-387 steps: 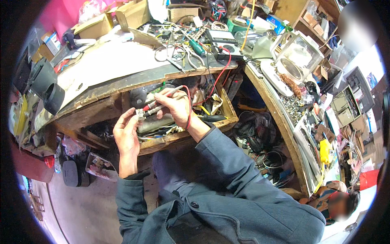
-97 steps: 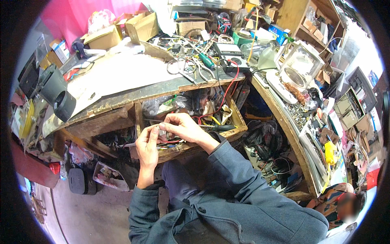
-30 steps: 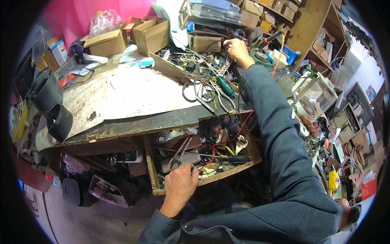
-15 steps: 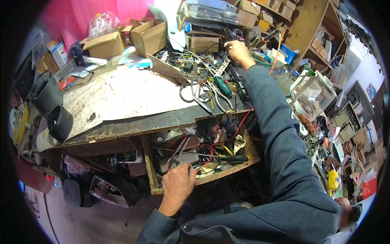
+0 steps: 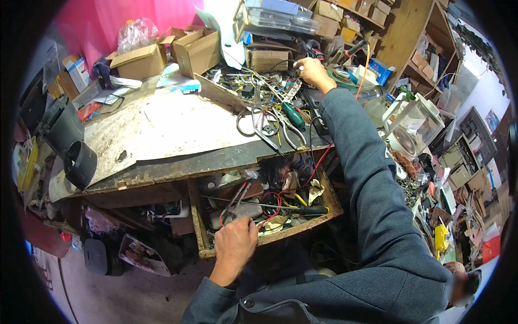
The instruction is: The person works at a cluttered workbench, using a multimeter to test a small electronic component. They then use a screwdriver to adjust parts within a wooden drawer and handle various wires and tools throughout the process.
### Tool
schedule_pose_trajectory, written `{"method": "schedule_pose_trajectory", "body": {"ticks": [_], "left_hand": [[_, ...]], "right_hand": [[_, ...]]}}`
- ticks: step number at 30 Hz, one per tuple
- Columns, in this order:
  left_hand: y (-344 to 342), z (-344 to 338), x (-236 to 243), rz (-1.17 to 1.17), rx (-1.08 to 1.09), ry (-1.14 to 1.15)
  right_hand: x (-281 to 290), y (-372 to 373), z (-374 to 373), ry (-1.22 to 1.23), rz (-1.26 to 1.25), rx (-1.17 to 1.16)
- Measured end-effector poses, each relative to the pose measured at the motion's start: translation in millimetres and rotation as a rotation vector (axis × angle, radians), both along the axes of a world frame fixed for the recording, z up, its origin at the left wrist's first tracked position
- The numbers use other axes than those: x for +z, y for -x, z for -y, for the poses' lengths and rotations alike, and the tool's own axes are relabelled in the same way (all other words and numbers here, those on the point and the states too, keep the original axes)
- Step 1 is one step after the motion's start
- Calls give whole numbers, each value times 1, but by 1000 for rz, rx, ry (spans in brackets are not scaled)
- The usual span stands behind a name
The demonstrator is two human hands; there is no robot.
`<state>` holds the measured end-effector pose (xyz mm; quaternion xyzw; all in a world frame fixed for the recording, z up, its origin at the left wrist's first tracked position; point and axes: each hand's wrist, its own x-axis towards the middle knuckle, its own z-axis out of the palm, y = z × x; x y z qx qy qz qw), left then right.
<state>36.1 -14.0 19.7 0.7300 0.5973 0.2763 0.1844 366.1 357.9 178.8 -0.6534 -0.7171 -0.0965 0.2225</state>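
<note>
The left hand [image 5: 236, 243] curls by the front of the drawer [image 5: 297, 230]; I can't tell if it grips the two probes [image 5: 241, 197]. They reach just past it, pointing away, leaning right. The right hand [image 5: 314, 72], fingers bent, grip unclear, is far off over the table [image 5: 189, 163].

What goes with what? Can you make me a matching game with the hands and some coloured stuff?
Things:
1. left hand
2. right hand
3. backdrop
4. screwdriver handle

Clues:
A. green
B. over the workbench
C. pink
D. by the front edge of the drawer

Pairs: 1-D, 2-B, 3-C, 4-A
</note>
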Motion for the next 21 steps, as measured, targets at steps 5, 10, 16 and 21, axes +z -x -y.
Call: {"method": "schedule_pose_trajectory", "body": {"ticks": [5,10,16,21], "left_hand": [[-1,0,0,14,-20,-12],[-1,2,1,-4,-13,-21],[-2,1,0,-16,-1,-11],[0,0,-1,-29,-4,-4]], "right_hand": [[-9,-12,-11,48,42,-5],[-3,-6,-7,87,115,33],[6,1,8,17,186,0],[3,27,13,76,371,-8]]}}
